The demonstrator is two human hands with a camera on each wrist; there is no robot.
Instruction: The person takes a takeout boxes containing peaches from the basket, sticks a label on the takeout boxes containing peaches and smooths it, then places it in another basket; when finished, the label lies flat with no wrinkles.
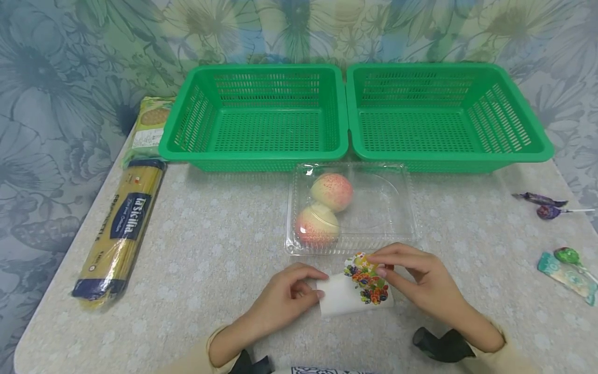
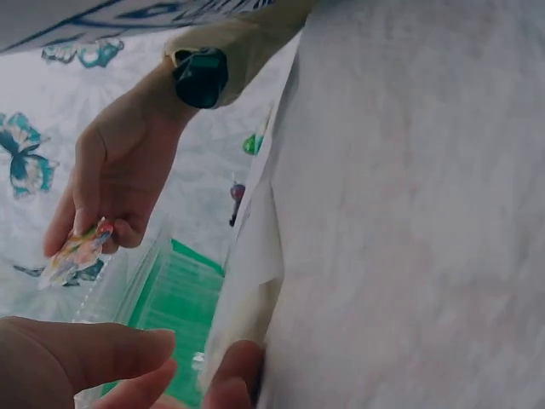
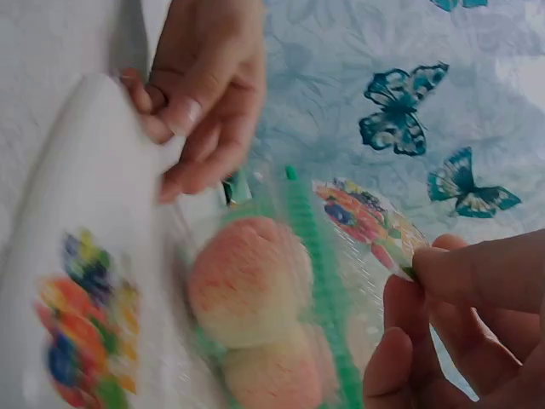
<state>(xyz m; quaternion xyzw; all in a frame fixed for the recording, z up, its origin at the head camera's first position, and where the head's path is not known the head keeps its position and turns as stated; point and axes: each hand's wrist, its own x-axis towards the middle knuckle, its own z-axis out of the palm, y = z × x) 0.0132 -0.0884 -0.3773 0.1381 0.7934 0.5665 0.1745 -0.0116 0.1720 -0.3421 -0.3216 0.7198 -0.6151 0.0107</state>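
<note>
A white sticker sheet [image 1: 338, 298] with printed fruit clusters lies slightly tilted near the table's front edge. My left hand [image 1: 285, 296] holds its left edge with thumb and forefinger. Between the right hand's [image 1: 425, 278] thumb and fingers is a pinched fruit sticker [image 3: 366, 217], raised above the sheet and overlapping its upper edge in the head view. Just beyond both hands stands a clear plastic container [image 1: 378, 208]. Inside its left half sit two pink-and-yellow peaches [image 1: 317, 226], one behind the other.
Two green baskets [image 1: 254, 156] [image 1: 453, 154] stand side by side at the back. On the left lie a spaghetti pack [image 1: 119, 228] and a green-yellow bag [image 1: 149, 124]. Wrapped lollipops [image 1: 548, 212] and a teal-wrapped sweet [image 1: 565, 275] lie at the right edge.
</note>
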